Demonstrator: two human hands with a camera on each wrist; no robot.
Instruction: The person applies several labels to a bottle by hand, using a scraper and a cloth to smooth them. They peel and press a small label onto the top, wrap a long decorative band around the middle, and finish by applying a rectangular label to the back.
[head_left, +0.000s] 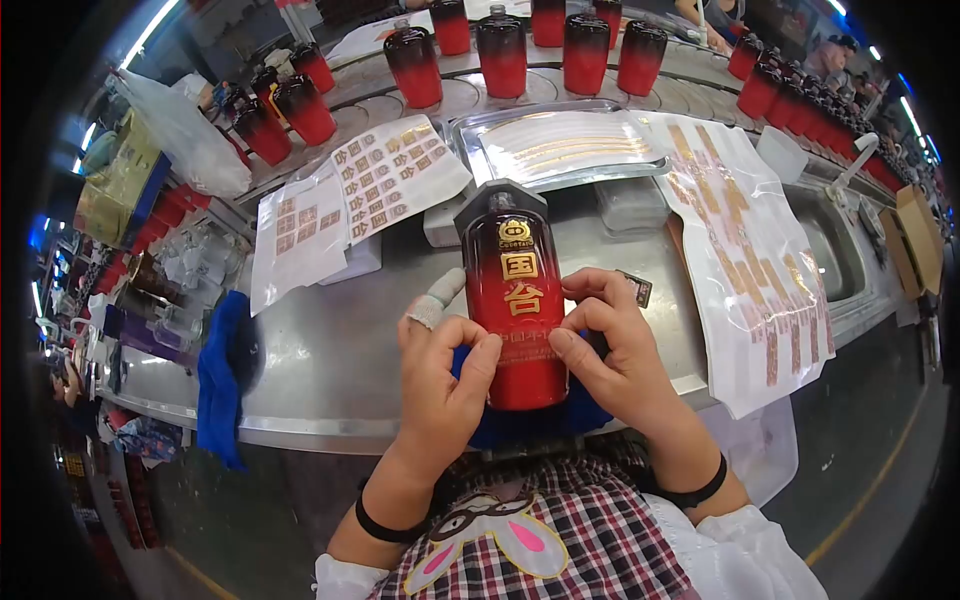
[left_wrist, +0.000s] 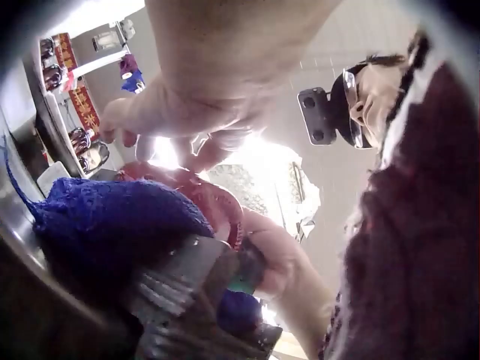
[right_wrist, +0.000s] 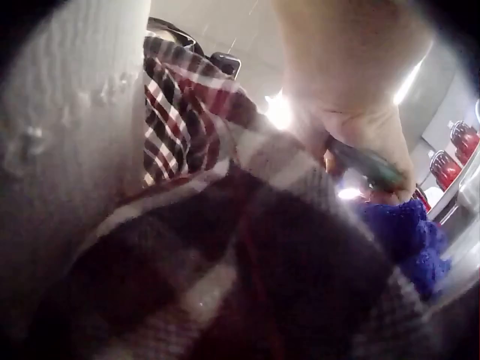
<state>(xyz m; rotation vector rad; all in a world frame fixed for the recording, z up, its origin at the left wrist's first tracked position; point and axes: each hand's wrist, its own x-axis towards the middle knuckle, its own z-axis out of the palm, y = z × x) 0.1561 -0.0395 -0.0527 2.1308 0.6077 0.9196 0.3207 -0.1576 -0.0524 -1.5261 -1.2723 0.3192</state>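
A glossy bottle (head_left: 515, 375), black fading to red, lies tilted with its base toward the person. Gold emblem and large gold characters (head_left: 520, 285) run down its front. Below them, a strip of small faint lettering (head_left: 525, 336) spans between the two thumbs. My left hand (head_left: 440, 375) pinches its left end with thumb and forefinger; a pale wrap covers another finger. My right hand (head_left: 615, 350) pinches the right end, fingers bent along the bottle's edge. Blue cloth (left_wrist: 120, 217) lies under the bottle, whose red base (left_wrist: 217, 206) appears in the left wrist view.
Label sheets (head_left: 395, 175) lie at the left, and a long sheet of gold strips (head_left: 745, 250) at the right. A metal tray (head_left: 470, 130) sits behind the bottle. Several red-black bottles (head_left: 500, 55) stand on the conveyor beyond. A blue rag (head_left: 220, 375) hangs over the left edge; a sink (head_left: 835, 245) is right.
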